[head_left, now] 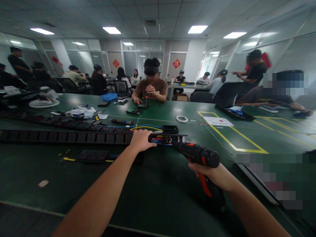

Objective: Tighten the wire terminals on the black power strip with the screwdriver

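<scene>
the left hand (pixel 141 141) has its fingers closed over a long black plastic power strip (pixel 74 137) near its open end, where coloured wires (pixel 160 140) show; the strip lies across the dark green table (pixel 158 187). the right hand (pixel 217 173) has its fingers wrapped round the handle of a black and orange power drill (pixel 197 153), nose toward that open end; i cannot tell whether they touch. a white ring (pixel 182 118) lies beyond.
</scene>
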Tool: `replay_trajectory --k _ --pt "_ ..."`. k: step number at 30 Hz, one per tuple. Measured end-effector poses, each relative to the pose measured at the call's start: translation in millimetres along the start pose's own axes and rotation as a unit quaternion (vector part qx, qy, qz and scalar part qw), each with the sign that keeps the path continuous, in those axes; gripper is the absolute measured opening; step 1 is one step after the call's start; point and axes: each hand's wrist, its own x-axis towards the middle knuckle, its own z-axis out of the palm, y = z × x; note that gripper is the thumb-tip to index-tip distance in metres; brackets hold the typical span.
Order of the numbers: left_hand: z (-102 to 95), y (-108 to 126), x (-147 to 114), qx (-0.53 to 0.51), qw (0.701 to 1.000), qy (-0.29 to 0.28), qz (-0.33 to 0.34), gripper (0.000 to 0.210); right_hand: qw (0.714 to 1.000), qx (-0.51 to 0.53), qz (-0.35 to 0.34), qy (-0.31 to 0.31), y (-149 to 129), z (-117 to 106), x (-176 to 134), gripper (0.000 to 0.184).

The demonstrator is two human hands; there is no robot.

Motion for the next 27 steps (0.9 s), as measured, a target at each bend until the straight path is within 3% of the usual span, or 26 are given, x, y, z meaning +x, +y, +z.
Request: replay_trajectory --k 10,27 --pt "0.9 -1 1 -0.005 1.000 -0.007 -0.003 0.073 1.000 -0.001 -0.009 0.004 -4 -1 -2 0.031" --pt "-0.7 0 0 -0.009 1.000 -0.006 -0.001 0.073 0.998 0.060 0.018 -0.013 20 -8 5 0.034"
